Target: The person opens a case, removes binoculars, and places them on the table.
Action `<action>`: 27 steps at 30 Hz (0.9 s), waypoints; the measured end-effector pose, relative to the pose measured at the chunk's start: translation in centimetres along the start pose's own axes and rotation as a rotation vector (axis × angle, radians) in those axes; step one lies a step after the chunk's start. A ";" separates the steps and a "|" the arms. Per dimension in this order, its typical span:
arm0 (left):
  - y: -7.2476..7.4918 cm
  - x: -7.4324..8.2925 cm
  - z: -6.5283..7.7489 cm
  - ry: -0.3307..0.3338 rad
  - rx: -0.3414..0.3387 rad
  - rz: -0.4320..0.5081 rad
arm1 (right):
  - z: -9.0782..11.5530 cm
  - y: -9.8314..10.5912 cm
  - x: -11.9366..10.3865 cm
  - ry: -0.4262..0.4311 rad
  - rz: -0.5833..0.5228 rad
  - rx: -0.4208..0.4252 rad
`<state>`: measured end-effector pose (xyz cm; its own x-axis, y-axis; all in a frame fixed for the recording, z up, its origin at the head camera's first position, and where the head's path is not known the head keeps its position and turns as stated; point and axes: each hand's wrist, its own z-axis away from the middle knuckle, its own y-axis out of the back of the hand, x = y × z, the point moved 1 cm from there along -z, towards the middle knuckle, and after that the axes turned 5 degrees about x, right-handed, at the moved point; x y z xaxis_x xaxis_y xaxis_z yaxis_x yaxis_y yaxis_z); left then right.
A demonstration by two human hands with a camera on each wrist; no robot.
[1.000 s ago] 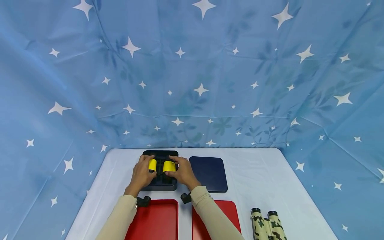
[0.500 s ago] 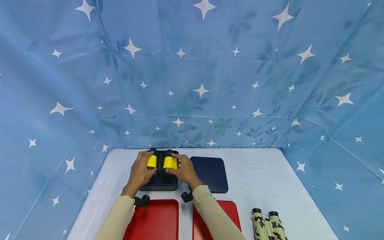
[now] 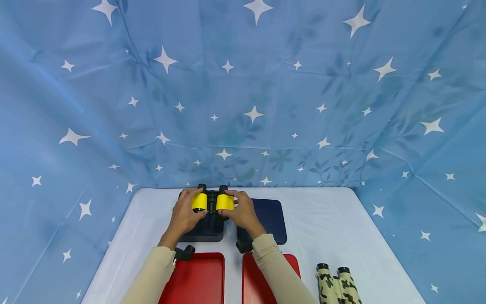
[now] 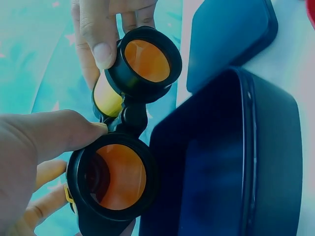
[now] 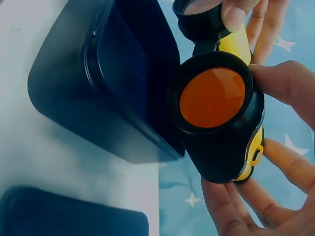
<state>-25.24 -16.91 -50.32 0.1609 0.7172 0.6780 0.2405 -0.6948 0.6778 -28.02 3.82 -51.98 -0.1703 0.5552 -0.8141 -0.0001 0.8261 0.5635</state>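
Note:
Both hands hold a pair of black and yellow binoculars (image 3: pixel 225 202) above the far part of a dark box (image 3: pixel 203 237). My left hand (image 3: pixel 185 216) grips the left barrel, its thumb at the near end and fingers over the top. The right barrel is gripped the same way by my right hand (image 3: pixel 244 214). In the left wrist view, orange-tinted lenses (image 4: pixel 125 179) face the camera beside the box's opening. The right wrist view shows the binoculars' right lens (image 5: pixel 212 98) close to the box rim, with fingers curled round the yellow side.
A flat dark blue lid (image 3: pixel 269 219) lies right of the box. Nearer me are a red tray (image 3: pixel 203 278) and, beside it, a flat red panel (image 3: pixel 256 283) partly under the right sleeve. Camouflage binoculars (image 3: pixel 327 283) lie at the front right. A starry blue curtain (image 3: pixel 243 84) surrounds the table.
Both hands have lifted the yellow binoculars up out of the dark box and moved them slightly right. The eyepieces now show past the box's far edge.

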 end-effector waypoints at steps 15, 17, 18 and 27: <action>-2.4 2.7 -0.3 -0.028 -0.050 0.104 | 1.0 3.8 2.2 -0.037 0.019 0.069; -2.8 3.0 -0.3 -0.034 -0.053 0.113 | 1.2 4.3 2.5 -0.042 0.022 0.081; -3.0 3.2 -0.3 -0.034 -0.055 0.116 | 1.3 4.5 2.7 -0.048 0.027 0.086; -4.9 4.6 0.0 -0.038 -0.066 0.198 | 2.3 6.6 4.1 -0.067 0.030 0.126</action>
<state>-25.71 -10.25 -50.54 0.2347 0.5668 0.7897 0.1376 -0.8236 0.5502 -26.48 11.72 -51.93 -0.1020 0.5815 -0.8072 0.1289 0.8123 0.5689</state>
